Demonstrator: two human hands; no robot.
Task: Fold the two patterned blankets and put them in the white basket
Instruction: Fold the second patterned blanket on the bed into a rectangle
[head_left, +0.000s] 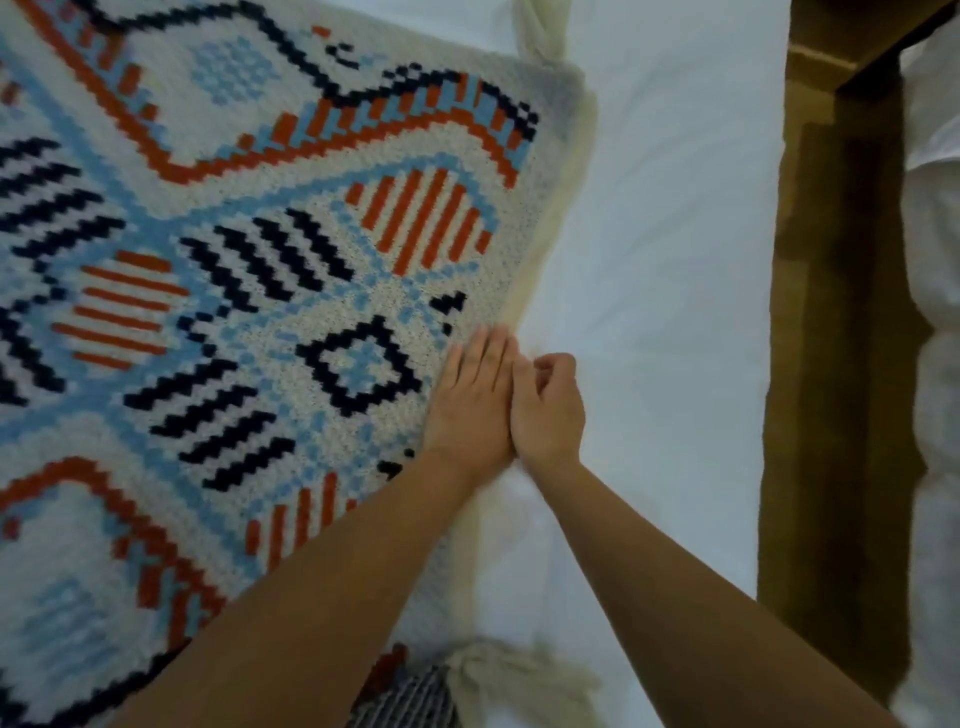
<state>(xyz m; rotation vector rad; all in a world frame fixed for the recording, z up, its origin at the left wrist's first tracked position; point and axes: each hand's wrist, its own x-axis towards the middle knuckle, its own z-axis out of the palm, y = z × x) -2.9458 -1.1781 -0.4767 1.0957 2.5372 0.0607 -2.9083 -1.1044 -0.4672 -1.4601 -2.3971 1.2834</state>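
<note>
A patterned blanket (249, 291) in cream, light blue, orange and navy lies spread flat over a white bed sheet (665, 260). My left hand (470, 400) rests flat on the blanket near its right edge, fingers straight. Right beside it, my right hand (550, 410) has its fingers curled at the blanket's cream edge; whether it pinches the edge is unclear. A cream tassel (537, 31) sticks out at the far corner and another tassel (498, 675) lies at the near corner. No white basket is in view.
A strip of brown floor (841, 364) runs along the right side of the bed. Beyond it lies more white bedding (935, 312). A striped dark fabric (410, 699) peeks out at the bottom, under my left forearm.
</note>
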